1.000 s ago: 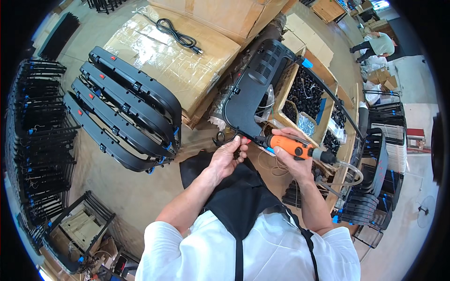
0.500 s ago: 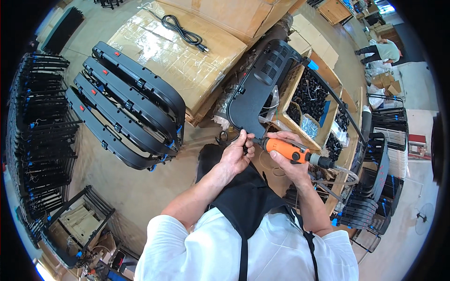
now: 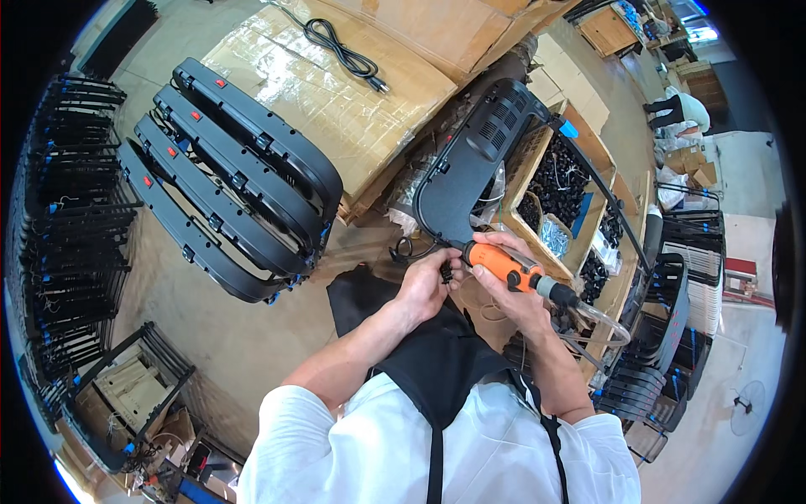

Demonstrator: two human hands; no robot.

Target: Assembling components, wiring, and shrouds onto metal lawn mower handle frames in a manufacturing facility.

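Observation:
My right hand [image 3: 519, 307] is wrapped around an orange air screwdriver [image 3: 502, 263], its hose trailing off to the right. The tool's front end points left, at the lower end of a black curved plastic housing [image 3: 457, 189]. My left hand [image 3: 422, 287] is closed, with small black parts [image 3: 447, 270] showing between its fingers; their exact kind is too small to tell. Its fingertips meet the tool's front end beside the housing, and they hide the bit. The housing, with a vented block at its top, leans beside a wooden parts bin [image 3: 525, 183].
Several black housings with red switches [image 3: 252, 189] stand at the left, near a cardboard box [image 3: 252, 59] bearing a coiled power cord [image 3: 340, 52]. Compartments right of the housing hold black parts [image 3: 558, 176] and silver screws [image 3: 554, 237]. Stacked black frames [image 3: 71, 235] line the far left. Another person [image 3: 688, 109] bends at upper right.
The screwdriver and my right hand have shifted slightly left, bringing the tool's front end closer to my left fingers. The surroundings shift slightly in the view. The other person bends lower.

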